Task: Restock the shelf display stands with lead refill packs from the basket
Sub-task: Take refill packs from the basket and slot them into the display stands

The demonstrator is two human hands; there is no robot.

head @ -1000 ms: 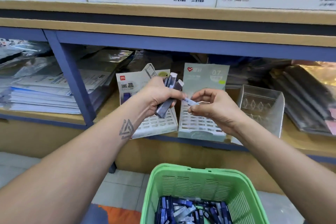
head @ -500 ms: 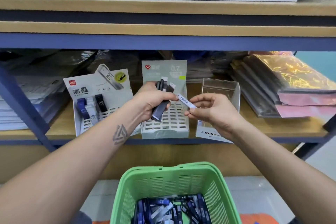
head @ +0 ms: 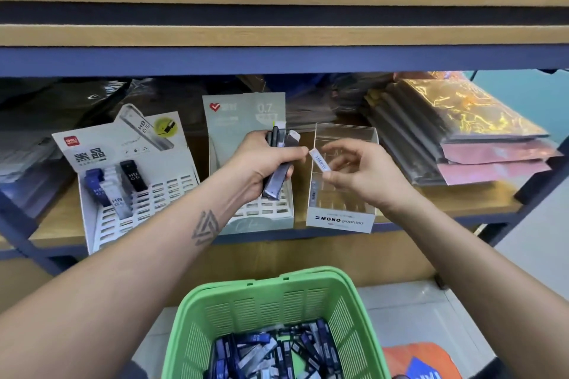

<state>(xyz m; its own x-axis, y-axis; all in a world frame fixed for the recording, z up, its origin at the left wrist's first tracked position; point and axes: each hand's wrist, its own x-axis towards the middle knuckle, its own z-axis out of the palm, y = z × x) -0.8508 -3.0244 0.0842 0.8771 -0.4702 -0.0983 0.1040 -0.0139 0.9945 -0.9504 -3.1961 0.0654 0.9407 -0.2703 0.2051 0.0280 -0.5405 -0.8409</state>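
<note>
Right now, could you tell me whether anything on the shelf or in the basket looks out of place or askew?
Nothing looks damaged or spilled. The packs in the green basket lie jumbled. The white Deli stand sits turned at an angle, while the 0.7 stand and the clear MONO box face forward.

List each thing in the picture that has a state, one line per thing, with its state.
Left hand: grip around a bundle of packs.
Right hand: pinches one white pack.
Basket: holds many packs.
Left stand: a few packs at its back left, most slots empty.
Middle stand: visible slots empty.
Clear stand: contents hard to tell.
</note>
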